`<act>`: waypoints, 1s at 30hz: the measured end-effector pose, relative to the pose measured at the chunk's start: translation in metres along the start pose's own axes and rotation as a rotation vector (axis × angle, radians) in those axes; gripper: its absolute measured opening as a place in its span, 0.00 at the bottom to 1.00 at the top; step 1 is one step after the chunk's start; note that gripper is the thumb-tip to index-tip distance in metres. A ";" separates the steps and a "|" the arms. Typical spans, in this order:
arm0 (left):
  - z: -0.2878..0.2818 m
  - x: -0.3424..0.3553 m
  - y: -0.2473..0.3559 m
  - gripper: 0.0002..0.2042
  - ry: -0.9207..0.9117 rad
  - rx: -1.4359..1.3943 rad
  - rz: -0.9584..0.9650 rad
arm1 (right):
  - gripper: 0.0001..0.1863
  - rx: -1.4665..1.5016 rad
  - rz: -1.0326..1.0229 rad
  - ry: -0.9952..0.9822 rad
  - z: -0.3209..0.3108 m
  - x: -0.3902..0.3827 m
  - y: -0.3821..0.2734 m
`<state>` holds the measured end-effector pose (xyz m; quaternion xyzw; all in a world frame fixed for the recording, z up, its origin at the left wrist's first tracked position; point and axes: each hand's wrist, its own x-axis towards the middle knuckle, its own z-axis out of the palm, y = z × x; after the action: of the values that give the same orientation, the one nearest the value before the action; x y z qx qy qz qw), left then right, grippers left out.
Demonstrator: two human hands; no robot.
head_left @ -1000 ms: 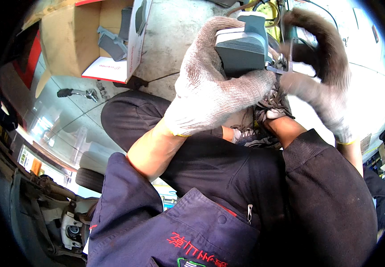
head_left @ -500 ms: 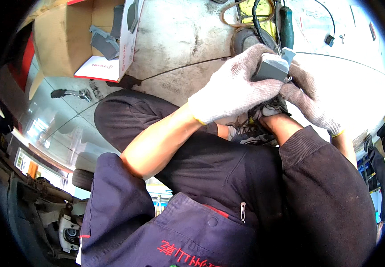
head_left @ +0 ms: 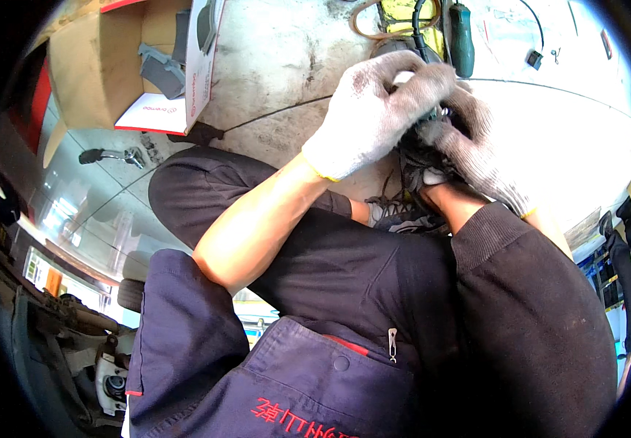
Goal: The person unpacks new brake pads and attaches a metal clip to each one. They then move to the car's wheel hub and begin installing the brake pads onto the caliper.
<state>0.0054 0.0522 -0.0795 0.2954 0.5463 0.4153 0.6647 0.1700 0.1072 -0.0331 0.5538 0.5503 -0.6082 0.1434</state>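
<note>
Both my hands wear off-white knit gloves with grey-smudged fingers and meet above my crossed ankles. My left hand is closed, its curled fingers wrapped over a grey brake pad that they now almost wholly hide. Close against it, my right hand is closed too, thumb and fingers pinching the near side of the same pad. Between the hands a small dark metallic part shows; its exact shape is hidden. More grey brake pads lie in an open cardboard box at the upper left.
A green-handled screwdriver lies beyond my hands, near a black cable and a tan loop on something yellow. A ratchet with a dark handle rests on the tiles at left. Car parts stand at lower left.
The brake pad, plainly visible between my hands before, is now mostly covered. My left fingers have curled over its top, and my right hand has shifted slightly left. The view has shifted slightly.
</note>
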 end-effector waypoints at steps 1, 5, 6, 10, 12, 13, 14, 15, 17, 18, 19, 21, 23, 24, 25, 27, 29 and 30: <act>0.002 0.000 -0.001 0.14 0.020 0.001 -0.016 | 0.30 0.037 -0.002 0.050 0.005 -0.001 0.004; 0.006 0.000 -0.004 0.14 0.101 0.084 0.020 | 0.28 -0.019 -0.119 -0.067 -0.004 0.013 0.015; 0.006 -0.002 -0.010 0.14 0.117 0.194 0.156 | 0.28 -0.035 -0.114 -0.060 -0.004 0.013 0.015; 0.008 -0.002 -0.018 0.11 0.155 -0.064 0.174 | 0.27 -0.083 -0.045 -0.026 -0.003 0.009 0.005; 0.006 -0.002 -0.024 0.09 0.157 -0.020 0.296 | 0.27 -0.079 -0.074 0.006 -0.003 0.009 0.002; 0.005 -0.001 -0.024 0.09 0.156 0.001 0.356 | 0.27 -0.068 -0.132 0.029 -0.003 0.010 0.003; 0.006 -0.001 -0.024 0.09 0.109 -0.233 0.185 | 0.27 -0.073 -0.172 0.043 -0.003 0.010 0.003; 0.005 -0.001 -0.026 0.09 0.108 -0.186 0.199 | 0.27 -0.082 -0.209 0.059 -0.004 0.010 0.003; 0.004 0.000 -0.032 0.09 0.103 -0.162 0.209 | 0.27 -0.133 -0.247 0.068 -0.006 0.011 0.000; 0.003 0.000 -0.031 0.09 0.103 -0.180 0.204 | 0.27 -0.143 -0.248 0.054 -0.006 0.011 -0.001; 0.004 0.000 -0.028 0.10 0.100 -0.270 0.182 | 0.27 -0.152 -0.249 0.039 -0.007 0.012 -0.001; 0.006 -0.001 -0.023 0.10 0.091 -0.351 0.137 | 0.26 -0.139 -0.265 0.047 -0.006 0.013 0.002; 0.007 -0.003 -0.018 0.10 0.081 -0.332 0.094 | 0.24 -0.074 -0.238 0.042 -0.003 0.014 0.005; 0.007 -0.003 -0.019 0.10 0.075 -0.254 0.088 | 0.24 -0.033 -0.193 0.020 -0.002 0.014 0.005; 0.008 -0.004 -0.020 0.10 0.068 -0.175 0.083 | 0.24 0.027 -0.092 -0.052 -0.003 0.012 -0.002; 0.009 -0.004 -0.018 0.09 0.100 0.034 0.126 | 0.24 0.095 0.012 -0.098 -0.003 0.011 -0.005; 0.009 -0.001 -0.015 0.10 0.163 0.279 0.283 | 0.22 0.111 0.018 -0.048 0.000 0.011 -0.001; 0.008 0.001 -0.016 0.11 0.206 0.399 0.387 | 0.22 0.090 0.039 -0.037 0.002 0.012 0.001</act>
<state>0.0174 0.0456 -0.0920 0.4755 0.6150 0.4466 0.4429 0.1656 0.1106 -0.0437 0.5587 0.5089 -0.6396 0.1404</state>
